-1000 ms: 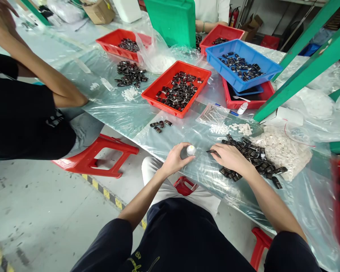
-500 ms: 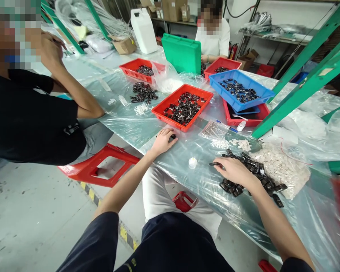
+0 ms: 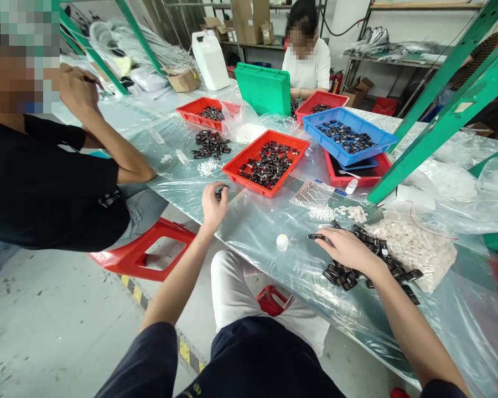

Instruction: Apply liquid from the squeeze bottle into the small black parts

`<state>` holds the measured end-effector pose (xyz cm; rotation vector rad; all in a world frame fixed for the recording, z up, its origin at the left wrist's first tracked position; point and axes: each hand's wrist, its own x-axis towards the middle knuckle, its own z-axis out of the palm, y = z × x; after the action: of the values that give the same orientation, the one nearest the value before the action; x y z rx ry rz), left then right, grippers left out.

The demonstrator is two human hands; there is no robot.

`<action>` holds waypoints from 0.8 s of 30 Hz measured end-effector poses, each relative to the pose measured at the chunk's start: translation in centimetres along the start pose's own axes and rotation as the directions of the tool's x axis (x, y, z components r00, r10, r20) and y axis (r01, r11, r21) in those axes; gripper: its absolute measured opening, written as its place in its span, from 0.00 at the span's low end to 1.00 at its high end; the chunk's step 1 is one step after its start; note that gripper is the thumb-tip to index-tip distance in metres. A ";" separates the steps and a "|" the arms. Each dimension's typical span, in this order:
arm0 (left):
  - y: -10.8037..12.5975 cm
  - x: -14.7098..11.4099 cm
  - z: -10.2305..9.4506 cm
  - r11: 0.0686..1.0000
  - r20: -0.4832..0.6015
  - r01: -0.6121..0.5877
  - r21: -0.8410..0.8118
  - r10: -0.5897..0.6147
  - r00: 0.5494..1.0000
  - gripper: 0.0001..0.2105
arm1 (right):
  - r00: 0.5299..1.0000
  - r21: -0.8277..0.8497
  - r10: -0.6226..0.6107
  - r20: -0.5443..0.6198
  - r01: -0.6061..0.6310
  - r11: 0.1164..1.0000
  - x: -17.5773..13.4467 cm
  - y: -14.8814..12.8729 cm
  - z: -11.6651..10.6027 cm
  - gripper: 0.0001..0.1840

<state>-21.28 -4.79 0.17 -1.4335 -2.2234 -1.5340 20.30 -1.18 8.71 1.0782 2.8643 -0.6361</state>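
Observation:
My left hand (image 3: 214,207) is at the table's near edge, left of a red tray (image 3: 237,178). Its fingers are closed on a small black part (image 3: 220,193), partly hidden by them. My right hand (image 3: 345,247) pinches another small black part (image 3: 316,236) between thumb and fingers. That hand is over the left side of a loose pile of black parts (image 3: 343,276). Between my hands stands a small round white container (image 3: 281,242). Many similar black parts (image 3: 269,166) fill the red tray.
Beside the pile lies a clear bag of whitish pieces (image 3: 415,249). Small white pieces (image 3: 321,213), a bag of thin sticks (image 3: 313,193) and a small white bottle (image 3: 351,186) lie behind it. A blue tray (image 3: 311,128) and green post (image 3: 423,132) stand right. A co-worker's arm (image 3: 116,143) rests left.
My left hand has moved left, away from the front of the red tray, with the black part in its fingers. My right hand has hardly moved. The view has shifted slightly.

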 end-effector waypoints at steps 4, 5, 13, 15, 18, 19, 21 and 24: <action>4.5 -7.4 1.3 0.933 0.155 0.147 -0.328 -0.101 0.983 0.17 | 1.000 -0.001 0.011 -0.003 -0.011 1.000 0.3 0.5 0.3 0.18; 5.3 -8.8 1.8 0.911 0.188 0.177 -0.373 -0.113 0.976 0.18 | 1.000 -0.014 0.016 0.002 -0.016 1.000 0.4 0.5 0.4 0.18; 6.4 -10.5 3.3 0.853 0.083 0.331 -0.403 -0.326 0.942 0.20 | 0.991 -0.244 0.110 0.078 -0.088 0.966 1.1 -0.6 2.2 0.13; 6.2 -10.5 3.2 0.858 0.112 0.323 -0.399 -0.304 0.946 0.19 | 0.992 -0.265 0.107 0.066 -0.086 0.960 1.3 -0.9 2.8 0.15; 6.3 -10.6 3.3 0.852 0.155 0.323 -0.411 -0.284 0.946 0.19 | 0.997 -0.257 0.072 0.028 -0.062 0.964 1.5 -1.0 3.4 0.17; 6.3 -10.6 3.4 0.848 0.162 0.327 -0.418 -0.284 0.945 0.18 | 0.998 -0.250 0.062 0.022 -0.054 0.967 1.5 -1.0 3.5 0.16; 6.3 -10.6 3.5 0.838 0.164 0.336 -0.430 -0.294 0.942 0.18 | 0.999 -0.209 0.041 0.020 -0.035 0.977 1.6 -1.0 3.6 0.14; 6.3 -10.6 3.5 0.825 0.156 0.351 -0.443 -0.315 0.936 0.17 | 1.000 -0.068 0.006 -0.003 -0.006 0.998 1.7 -1.0 3.3 0.10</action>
<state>-9.37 -8.51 -2.86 -1.2517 -2.3519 -2.2980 17.93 -1.99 5.77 1.0788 2.8614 -0.5331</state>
